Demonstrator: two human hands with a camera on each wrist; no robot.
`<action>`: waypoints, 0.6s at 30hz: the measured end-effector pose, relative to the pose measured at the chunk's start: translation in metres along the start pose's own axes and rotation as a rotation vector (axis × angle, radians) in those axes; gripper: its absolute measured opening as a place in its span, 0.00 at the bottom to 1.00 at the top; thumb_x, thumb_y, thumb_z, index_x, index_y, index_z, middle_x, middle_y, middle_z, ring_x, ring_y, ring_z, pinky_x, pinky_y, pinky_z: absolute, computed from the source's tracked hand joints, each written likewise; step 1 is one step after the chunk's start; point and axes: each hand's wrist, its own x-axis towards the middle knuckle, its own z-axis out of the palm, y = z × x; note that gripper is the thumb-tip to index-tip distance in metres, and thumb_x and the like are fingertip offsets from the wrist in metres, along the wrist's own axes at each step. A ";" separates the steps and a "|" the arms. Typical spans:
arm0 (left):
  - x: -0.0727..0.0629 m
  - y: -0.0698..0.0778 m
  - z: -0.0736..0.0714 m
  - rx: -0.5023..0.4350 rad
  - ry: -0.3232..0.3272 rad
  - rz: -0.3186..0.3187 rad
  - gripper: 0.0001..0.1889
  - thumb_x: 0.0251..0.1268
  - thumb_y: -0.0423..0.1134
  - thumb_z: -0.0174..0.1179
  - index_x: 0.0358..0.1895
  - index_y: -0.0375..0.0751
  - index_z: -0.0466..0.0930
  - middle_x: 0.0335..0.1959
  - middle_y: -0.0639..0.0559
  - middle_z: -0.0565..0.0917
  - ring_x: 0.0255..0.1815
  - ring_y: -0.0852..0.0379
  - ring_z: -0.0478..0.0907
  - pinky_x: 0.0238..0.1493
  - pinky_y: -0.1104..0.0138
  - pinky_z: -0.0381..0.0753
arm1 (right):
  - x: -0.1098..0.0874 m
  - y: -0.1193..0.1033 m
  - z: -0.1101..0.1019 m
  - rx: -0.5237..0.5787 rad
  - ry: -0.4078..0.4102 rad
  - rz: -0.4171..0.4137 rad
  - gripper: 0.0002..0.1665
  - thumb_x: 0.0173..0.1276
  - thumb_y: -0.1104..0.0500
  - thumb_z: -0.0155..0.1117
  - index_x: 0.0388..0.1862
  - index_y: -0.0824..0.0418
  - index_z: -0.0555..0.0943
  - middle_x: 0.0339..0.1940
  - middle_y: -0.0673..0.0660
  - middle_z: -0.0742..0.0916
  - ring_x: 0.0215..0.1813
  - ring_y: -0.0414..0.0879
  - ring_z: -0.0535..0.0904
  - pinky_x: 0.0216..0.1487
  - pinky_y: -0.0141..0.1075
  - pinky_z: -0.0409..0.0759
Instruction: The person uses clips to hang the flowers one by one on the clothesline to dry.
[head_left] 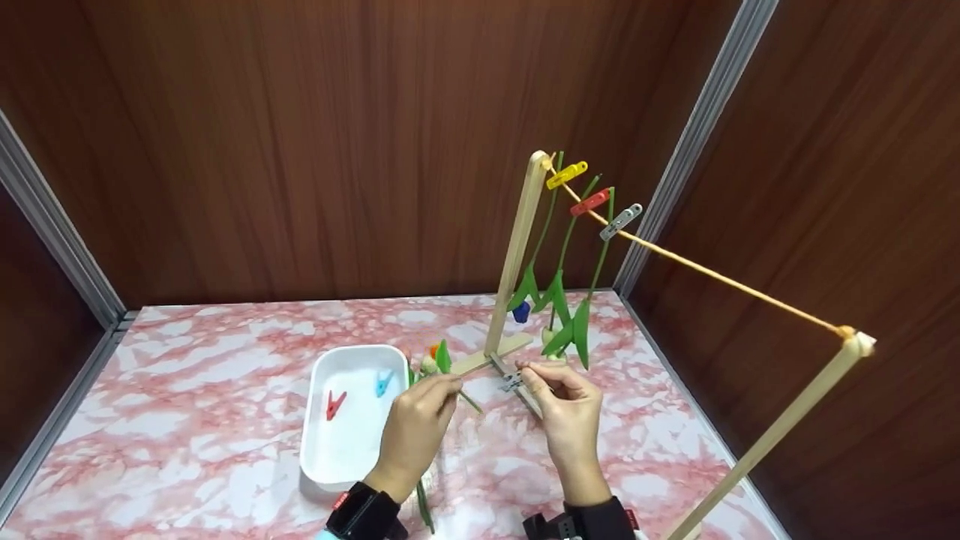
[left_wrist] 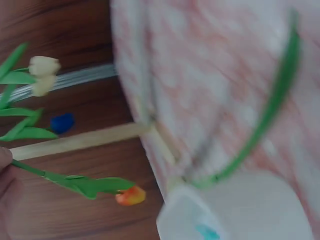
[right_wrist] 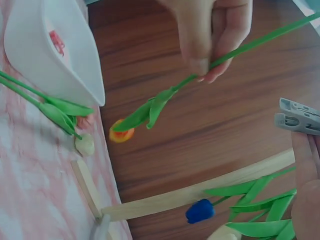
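Observation:
My left hand [head_left: 420, 424] pinches the green stem of an orange tulip [right_wrist: 121, 131] between thumb and fingers. In the right wrist view the bloom points down and left, with leaves close behind it. Opposite, my right hand [head_left: 566, 405] holds a grey clothespin [right_wrist: 300, 117] at the fingertips, apart from the stem. Above and beyond the hands, a blue tulip [right_wrist: 200, 211] and two pale tulips hang bloom-down from a cord [head_left: 720, 275]. A yellow clothespin [head_left: 567, 175], a red clothespin [head_left: 591, 202] and another grey clothespin [head_left: 621, 221] grip their stems.
A white bin [head_left: 330, 469] left of the hands contains a red clothespin [head_left: 335, 406] and a blue clothespin [head_left: 384, 382]. Beside it lie tulips, one with a whitish bloom [right_wrist: 85, 144]. Wooden posts [head_left: 519, 251] carry the cord, the nearer one at right.

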 end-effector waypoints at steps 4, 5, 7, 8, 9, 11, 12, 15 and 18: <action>0.012 0.012 -0.004 -0.141 0.046 -0.117 0.12 0.54 0.22 0.74 0.40 0.37 0.89 0.40 0.50 0.90 0.41 0.56 0.89 0.44 0.69 0.87 | 0.004 -0.010 -0.005 0.019 0.006 -0.039 0.07 0.60 0.76 0.73 0.37 0.78 0.85 0.38 0.65 0.90 0.42 0.50 0.89 0.47 0.36 0.87; 0.015 0.015 -0.005 -0.167 0.054 -0.140 0.11 0.54 0.22 0.74 0.39 0.38 0.89 0.38 0.50 0.91 0.40 0.57 0.88 0.43 0.68 0.87 | 0.006 -0.013 -0.007 0.025 0.012 -0.046 0.07 0.60 0.76 0.72 0.37 0.78 0.85 0.38 0.67 0.90 0.43 0.50 0.89 0.48 0.36 0.87; 0.021 0.019 -0.005 -0.204 0.067 -0.187 0.10 0.56 0.24 0.74 0.39 0.39 0.89 0.36 0.52 0.91 0.38 0.58 0.88 0.42 0.66 0.88 | 0.009 -0.018 -0.010 0.040 0.021 -0.050 0.07 0.61 0.77 0.71 0.38 0.79 0.84 0.38 0.66 0.90 0.43 0.51 0.89 0.49 0.37 0.87; 0.024 0.021 -0.006 -0.231 0.071 -0.213 0.09 0.56 0.24 0.73 0.39 0.38 0.89 0.36 0.52 0.90 0.38 0.58 0.87 0.42 0.65 0.88 | 0.011 -0.020 -0.011 0.050 0.022 -0.052 0.07 0.61 0.77 0.71 0.39 0.80 0.84 0.39 0.67 0.90 0.44 0.51 0.89 0.50 0.38 0.86; 0.027 0.023 -0.005 -0.256 0.075 -0.242 0.08 0.57 0.25 0.73 0.39 0.38 0.89 0.36 0.52 0.90 0.37 0.59 0.87 0.42 0.65 0.88 | 0.012 -0.022 -0.012 0.054 0.024 -0.052 0.07 0.62 0.77 0.70 0.39 0.80 0.84 0.39 0.66 0.90 0.44 0.51 0.89 0.50 0.37 0.86; 0.031 0.025 -0.005 -0.322 0.086 -0.311 0.08 0.59 0.25 0.72 0.41 0.37 0.89 0.36 0.52 0.90 0.37 0.59 0.87 0.43 0.66 0.88 | 0.014 -0.025 -0.012 0.061 0.017 -0.052 0.07 0.63 0.77 0.70 0.40 0.80 0.84 0.39 0.65 0.90 0.45 0.52 0.89 0.51 0.37 0.86; 0.033 0.026 -0.005 -0.361 0.092 -0.348 0.08 0.60 0.25 0.72 0.42 0.37 0.89 0.37 0.51 0.90 0.38 0.59 0.87 0.42 0.67 0.88 | 0.014 -0.026 -0.012 0.063 0.012 -0.055 0.07 0.63 0.78 0.69 0.40 0.81 0.84 0.39 0.65 0.90 0.45 0.52 0.89 0.50 0.37 0.86; 0.037 0.027 -0.003 -0.490 0.117 -0.466 0.09 0.62 0.27 0.71 0.44 0.38 0.90 0.39 0.50 0.90 0.40 0.57 0.88 0.44 0.68 0.87 | 0.014 -0.026 -0.011 0.064 -0.006 -0.068 0.07 0.62 0.78 0.70 0.40 0.80 0.84 0.39 0.65 0.90 0.44 0.52 0.89 0.50 0.36 0.87; 0.039 0.028 -0.002 -0.589 0.134 -0.561 0.09 0.64 0.30 0.70 0.46 0.38 0.90 0.40 0.50 0.90 0.42 0.54 0.87 0.44 0.67 0.87 | 0.013 -0.025 -0.010 0.066 -0.021 -0.079 0.07 0.61 0.77 0.70 0.39 0.79 0.85 0.39 0.66 0.90 0.44 0.52 0.89 0.48 0.36 0.87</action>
